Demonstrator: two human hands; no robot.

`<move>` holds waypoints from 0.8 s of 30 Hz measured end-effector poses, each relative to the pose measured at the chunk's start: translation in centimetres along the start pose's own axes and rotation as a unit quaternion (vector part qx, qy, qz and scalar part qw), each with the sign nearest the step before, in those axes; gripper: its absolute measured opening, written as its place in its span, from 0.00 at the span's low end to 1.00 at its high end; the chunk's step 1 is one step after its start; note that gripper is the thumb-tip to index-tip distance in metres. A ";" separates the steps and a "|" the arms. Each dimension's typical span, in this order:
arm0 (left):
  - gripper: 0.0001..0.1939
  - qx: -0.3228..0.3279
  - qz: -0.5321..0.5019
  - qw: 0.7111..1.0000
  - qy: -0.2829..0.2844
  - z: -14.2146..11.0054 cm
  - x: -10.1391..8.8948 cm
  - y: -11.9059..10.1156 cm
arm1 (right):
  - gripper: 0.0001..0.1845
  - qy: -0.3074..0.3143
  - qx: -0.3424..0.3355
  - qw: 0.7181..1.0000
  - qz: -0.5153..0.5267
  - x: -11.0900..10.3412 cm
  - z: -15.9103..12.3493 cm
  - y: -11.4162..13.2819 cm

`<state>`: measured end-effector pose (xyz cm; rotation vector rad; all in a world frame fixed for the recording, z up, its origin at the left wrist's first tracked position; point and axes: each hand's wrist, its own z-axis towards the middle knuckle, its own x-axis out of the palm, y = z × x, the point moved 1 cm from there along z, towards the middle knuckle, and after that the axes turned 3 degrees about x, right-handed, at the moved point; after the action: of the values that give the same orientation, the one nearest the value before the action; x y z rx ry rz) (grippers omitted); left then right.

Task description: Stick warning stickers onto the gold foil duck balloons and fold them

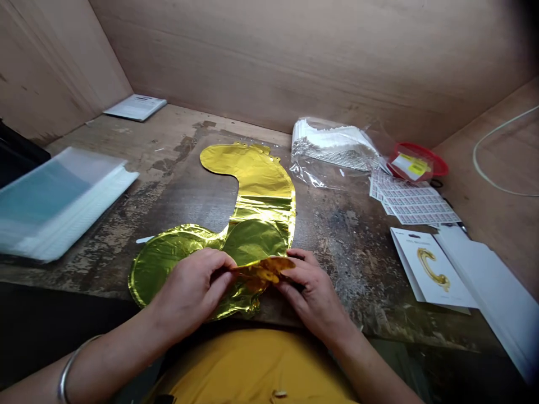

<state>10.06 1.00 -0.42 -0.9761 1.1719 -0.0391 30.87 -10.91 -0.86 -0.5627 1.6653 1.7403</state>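
A flat gold foil balloon [265, 182], curved in shape, lies on the worn wooden table in front of me. Its wide lower left lobe [168, 264] rests near the table's front edge. My left hand [200, 283] pinches the near part of the foil between thumb and bent fingers. From the other side, my right hand [309, 289] grips the same raised fold of foil. Between both hands this fold stands up off the table, creased and shiny. Fingertips are partly hidden behind the foil.
Clear plastic sleeves [63, 202] are stacked at left, with a white pack [135, 107] behind. At the back right lie bagged white sticks [337, 146], a red dish [438, 160] and printed sticker sheets [415, 199]. A balloon card [433, 266] and white card sheets [492, 286] lie at right.
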 end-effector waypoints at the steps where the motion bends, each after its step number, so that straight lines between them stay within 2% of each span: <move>1: 0.07 -0.013 0.012 1.000 -0.004 0.1 -0.1 -0.2 | 0.06 -0.026 0.017 1.000 0.001 0.2 0.3 0.1; 5: 0.08 -0.047 0.065 0.996 -0.027 0.3 0.0 -0.3 | 0.09 -0.060 0.064 0.995 -0.042 0.8 1.1 0.7; 9: 0.06 -0.059 0.112 0.990 -0.064 0.3 0.5 -0.1 | 0.09 -0.078 0.091 0.982 -0.146 1.6 1.5 1.0; 12: 0.05 -0.035 0.142 0.987 -0.073 0.4 1.0 0.0 | 0.10 -0.083 0.096 0.969 -0.212 2.2 1.6 1.0; 16: 0.12 0.021 0.183 0.981 -0.063 0.5 1.4 0.2 | 0.11 -0.086 0.085 0.959 -0.257 2.4 1.6 0.9; 20: 0.16 0.050 0.231 0.970 -0.052 0.5 1.5 0.4 | 0.12 -0.090 0.097 0.950 -0.283 2.0 1.8 1.1; 22: 0.16 0.059 0.247 0.966 -0.046 0.7 1.5 0.2 | 0.08 -0.120 0.079 0.945 -0.294 1.8 1.9 1.4; 24: 0.14 0.063 0.256 0.964 -0.040 1.0 1.6 -0.1 | 0.14 -0.117 0.011 0.945 -0.306 1.8 2.2 1.8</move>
<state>11.52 0.79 -1.50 -0.5354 1.2992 0.3326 28.62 -8.39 -0.62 -0.7360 1.1738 1.2708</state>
